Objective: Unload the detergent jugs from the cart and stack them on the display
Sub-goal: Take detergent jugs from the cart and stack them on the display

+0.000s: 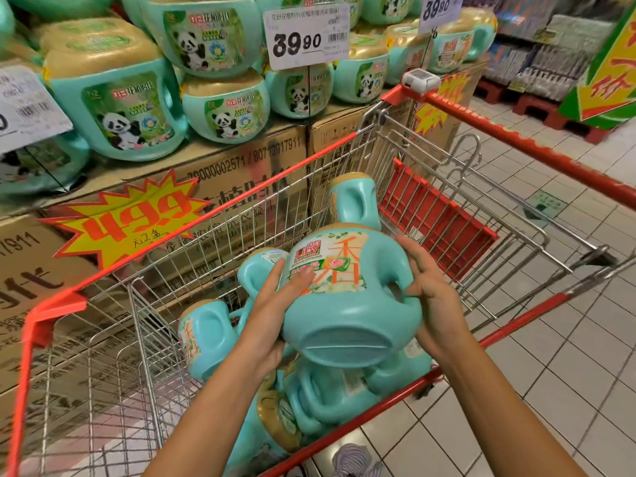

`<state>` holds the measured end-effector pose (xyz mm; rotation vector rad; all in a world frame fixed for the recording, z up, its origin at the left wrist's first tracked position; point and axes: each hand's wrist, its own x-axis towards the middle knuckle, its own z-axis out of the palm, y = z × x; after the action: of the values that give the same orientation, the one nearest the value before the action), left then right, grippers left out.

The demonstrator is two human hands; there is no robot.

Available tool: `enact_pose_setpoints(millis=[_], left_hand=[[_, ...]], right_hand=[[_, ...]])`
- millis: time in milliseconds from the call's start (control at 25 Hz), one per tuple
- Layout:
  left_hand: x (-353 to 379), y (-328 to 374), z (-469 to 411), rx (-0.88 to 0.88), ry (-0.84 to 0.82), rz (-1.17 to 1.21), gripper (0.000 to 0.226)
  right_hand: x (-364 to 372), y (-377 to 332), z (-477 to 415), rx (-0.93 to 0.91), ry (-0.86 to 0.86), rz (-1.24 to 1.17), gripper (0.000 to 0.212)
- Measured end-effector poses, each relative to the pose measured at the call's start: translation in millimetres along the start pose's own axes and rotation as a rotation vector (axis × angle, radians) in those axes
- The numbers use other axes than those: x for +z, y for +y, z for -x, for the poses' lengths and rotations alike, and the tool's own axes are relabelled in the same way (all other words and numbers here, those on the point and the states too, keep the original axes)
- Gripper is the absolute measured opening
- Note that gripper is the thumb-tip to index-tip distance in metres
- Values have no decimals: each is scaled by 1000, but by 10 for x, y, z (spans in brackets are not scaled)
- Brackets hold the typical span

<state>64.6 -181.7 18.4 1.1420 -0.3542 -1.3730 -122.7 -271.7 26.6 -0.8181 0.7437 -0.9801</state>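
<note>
A supermarket aisle with a pale tiled floor [516, 390]. Both bare forearms reach forward over the near red rim of a wire shopping cart [378, 404].

The left hand [272, 304] lies along the left face of a teal detergent jug [347, 304], fingers straight and pressed on its label. The right hand [430, 294] wraps the jug's right side, fingers curled in at the handle opening. The jug is held up above the basket, tipped so its base faces the camera and its gold cap end points away.

Under it, more teal loose jugs [206, 339] lie jumbled on their sides against the near edge of the basket, and one more stands against the far wall. A red seat flap [437, 218] hangs at the cart's right end.

Beyond the cart's far rim, cardboard cartons [241, 173] carry a yellow starburst sign [130, 218] and, on top, stacked jugs [120, 108] with panda labels. A price card [306, 36] reads 39.90.
</note>
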Motion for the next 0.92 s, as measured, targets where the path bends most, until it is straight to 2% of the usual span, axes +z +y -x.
enact_pose_setpoints(millis=[160, 240, 360, 440, 480, 560, 640, 720, 920], left_hand=[[-35, -40, 43, 263, 2, -70, 88], [-81, 18, 64, 365, -12, -148, 95], [-198, 164, 100, 321, -115, -125, 103], [-282, 312, 102, 266, -183, -124, 87], [-325, 389, 107, 258, -168, -147, 73], [-390, 484, 151, 248, -73, -211, 62], [-467, 458, 248, 277, 24, -249, 68], [-554, 403, 390, 379, 136, -179, 67], [-821, 434, 866, 588, 380, -16, 56]], right_hand=[[81, 14, -18, 37, -22, 136, 53], [134, 14, -26, 55, -47, 224, 57], [251, 80, 6, -19, -30, 266, 65], [340, 185, 49, -145, 5, 254, 58], [391, 244, 73, -202, 7, 250, 53], [501, 328, 99, -277, -16, 263, 64], [612, 344, 82, -304, -79, 280, 83], [749, 344, 25, -321, -198, 313, 87], [1233, 480, -136, -307, -557, 354, 59]])
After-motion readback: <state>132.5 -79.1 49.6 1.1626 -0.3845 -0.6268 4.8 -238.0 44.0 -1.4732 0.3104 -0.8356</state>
